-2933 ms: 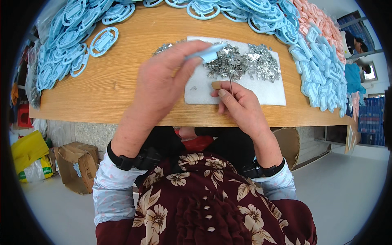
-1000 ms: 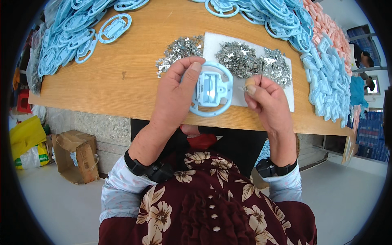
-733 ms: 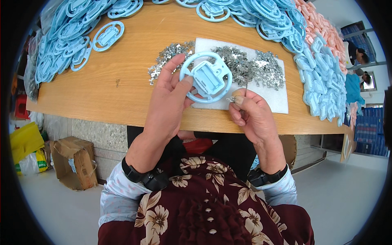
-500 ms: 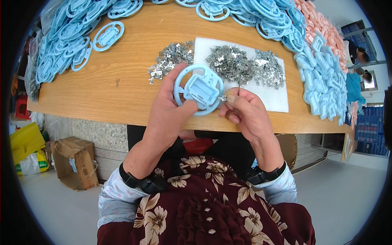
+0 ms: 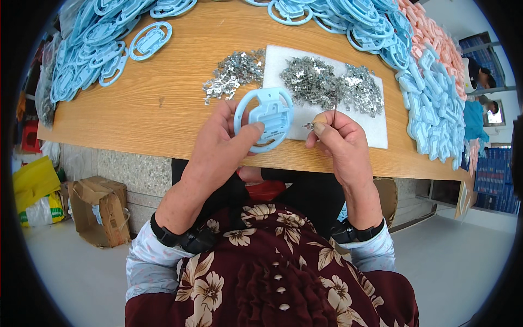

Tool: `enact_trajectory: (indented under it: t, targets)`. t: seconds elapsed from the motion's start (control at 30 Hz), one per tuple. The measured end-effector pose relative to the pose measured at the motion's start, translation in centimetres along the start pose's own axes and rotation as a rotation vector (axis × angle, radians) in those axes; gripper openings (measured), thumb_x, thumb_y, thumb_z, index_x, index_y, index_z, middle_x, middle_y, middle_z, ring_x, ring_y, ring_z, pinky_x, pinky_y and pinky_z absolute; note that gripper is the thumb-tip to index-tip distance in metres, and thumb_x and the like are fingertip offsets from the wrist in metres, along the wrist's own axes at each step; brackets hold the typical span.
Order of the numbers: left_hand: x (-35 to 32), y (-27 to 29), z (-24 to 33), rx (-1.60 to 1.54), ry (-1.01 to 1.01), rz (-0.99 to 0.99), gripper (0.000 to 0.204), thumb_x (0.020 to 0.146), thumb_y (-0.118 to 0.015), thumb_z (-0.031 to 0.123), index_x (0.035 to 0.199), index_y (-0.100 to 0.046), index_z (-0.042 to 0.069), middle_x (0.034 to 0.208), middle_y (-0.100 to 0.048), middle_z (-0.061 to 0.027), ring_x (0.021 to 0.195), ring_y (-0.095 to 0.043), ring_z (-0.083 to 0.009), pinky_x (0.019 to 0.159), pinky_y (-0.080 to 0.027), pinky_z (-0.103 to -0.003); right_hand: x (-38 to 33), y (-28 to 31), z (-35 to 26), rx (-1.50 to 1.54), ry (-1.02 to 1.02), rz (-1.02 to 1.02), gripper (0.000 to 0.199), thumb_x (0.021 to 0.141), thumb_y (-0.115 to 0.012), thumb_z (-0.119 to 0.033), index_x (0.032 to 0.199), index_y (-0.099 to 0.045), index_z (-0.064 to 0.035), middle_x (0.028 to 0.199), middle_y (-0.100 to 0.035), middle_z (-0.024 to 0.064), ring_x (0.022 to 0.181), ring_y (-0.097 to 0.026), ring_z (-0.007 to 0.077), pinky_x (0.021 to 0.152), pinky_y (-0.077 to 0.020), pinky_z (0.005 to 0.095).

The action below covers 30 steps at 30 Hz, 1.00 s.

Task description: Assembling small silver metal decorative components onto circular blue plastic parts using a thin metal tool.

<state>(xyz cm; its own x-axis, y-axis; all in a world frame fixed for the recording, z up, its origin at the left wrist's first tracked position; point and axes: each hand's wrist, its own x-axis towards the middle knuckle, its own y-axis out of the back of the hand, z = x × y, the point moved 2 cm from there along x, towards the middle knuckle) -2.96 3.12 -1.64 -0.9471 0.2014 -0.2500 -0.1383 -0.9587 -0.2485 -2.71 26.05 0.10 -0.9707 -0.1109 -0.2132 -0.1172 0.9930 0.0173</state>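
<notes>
A light blue plastic steering-wheel-shaped part (image 5: pixel 272 113) is gripped by my left hand (image 5: pixel 213 150), its thumb pressed on the recessed middle and the fingers behind the rim. To its right, my right hand (image 5: pixel 347 143) is closed, pinching a small silver metal clip (image 5: pixel 309 126) between thumb and forefinger. A thin dark rod-like tool (image 5: pixel 335 102) also sticks up from that hand; its kind I cannot make out. The clip is apart from the wheel. Beyond the hands, small metal clips (image 5: pixel 310 79) lie heaped on a white foam sheet (image 5: pixel 294 131).
More metal clips (image 5: pixel 231 73) lie on the wooden table (image 5: pixel 125 125) left of the sheet. Blue wheel parts (image 5: pixel 150 41) are piled at far left and along the back (image 5: pixel 370 27). Blue handle-like pieces (image 5: pixel 430 109) and pink ones (image 5: pixel 430 32) heap at right. A cardboard box (image 5: pixel 101 210) stands on the floor.
My right hand has moved right with the clip and the thin tool, widening the gap from the wheel. The wheel has shifted slightly left and turned in my left hand.
</notes>
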Motion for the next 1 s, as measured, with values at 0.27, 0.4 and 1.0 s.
enact_trajectory:
  t: [0.27, 0.4, 1.0]
  targets:
    - [-1.1, 0.4, 0.0, 0.084, 0.136, -0.086, 0.042, 0.095, -0.071, 0.013, 0.129, -0.052, -0.002, 0.105, -0.064, -0.0047, 0.090, -0.063, -0.0095, 0.073, -0.055, -0.027, 0.0, -1.2, 0.7, -0.326, 0.154, 0.119, 0.013, 0.087, -0.071, -0.012, 0.094, -0.068, -0.0017, 0.072, -0.058, -0.0010, 0.069, -0.049, 0.0067, 0.060, -0.0425, 0.0274]
    - [-1.4, 0.0, -0.1, 0.036, 0.067, -0.091, 0.042, 0.094, -0.074, 0.021, 0.122, -0.053, -0.002, 0.089, -0.064, -0.0034, 0.072, -0.061, -0.0071, 0.055, -0.052, -0.024, 0.4, -2.0, 0.3, -0.442, 0.229, 0.131, 0.014, 0.085, -0.071, -0.012, 0.091, -0.067, -0.0011, 0.068, -0.054, 0.0020, 0.064, -0.048, 0.0095, 0.057, -0.0418, 0.0291]
    - [-0.8, 1.2, -0.2, 0.062, 0.176, -0.148, 0.046, 0.094, -0.069, 0.012, 0.135, -0.051, -0.001, 0.115, -0.065, -0.0046, 0.099, -0.063, -0.0092, 0.083, -0.054, -0.027, 1.5, -2.5, 0.4, -0.601, 0.343, 0.146, 0.018, 0.091, -0.073, -0.018, 0.098, -0.066, -0.0024, 0.075, -0.063, 0.0070, 0.062, -0.059, 0.0207, 0.060, -0.0488, 0.0357]
